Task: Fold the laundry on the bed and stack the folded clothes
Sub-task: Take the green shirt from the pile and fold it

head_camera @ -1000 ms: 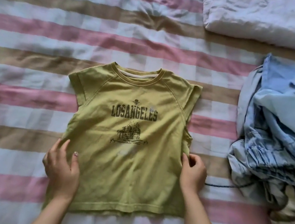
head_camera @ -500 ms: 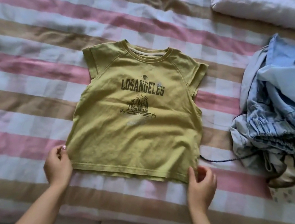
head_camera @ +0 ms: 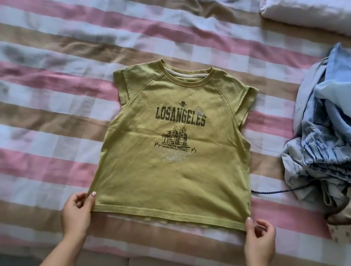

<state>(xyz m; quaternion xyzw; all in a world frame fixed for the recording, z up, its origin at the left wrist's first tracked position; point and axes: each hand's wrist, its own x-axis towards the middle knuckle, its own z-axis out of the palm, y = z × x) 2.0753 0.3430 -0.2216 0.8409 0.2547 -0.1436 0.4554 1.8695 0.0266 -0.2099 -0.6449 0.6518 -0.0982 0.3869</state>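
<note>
My left hand (head_camera: 76, 211) and right hand (head_camera: 260, 241) each pinch a hem corner of the green T-shirt (head_camera: 172, 156), keeping it flat near the bed (head_camera: 33, 108) edge for folding.

1. T-shirt (head_camera: 168, 178), centre of the frame: soft, matt knit cloth, mostly smooth with faint creases. The collar is ribbed and the dark print is flat and slightly worn.
2. Bedsheet (head_camera: 36, 89): matt woven cloth, striped and rumpled.
3. Pile of clothes (head_camera: 332, 141), right edge: pale denim-like cloth, crumpled, with puckered gathers.
4. Folded bedding (head_camera: 331, 15), upper right: white matt cloth, finely wrinkled.
5. Cord (head_camera: 276, 193), beside the pile: braided, dark.
</note>
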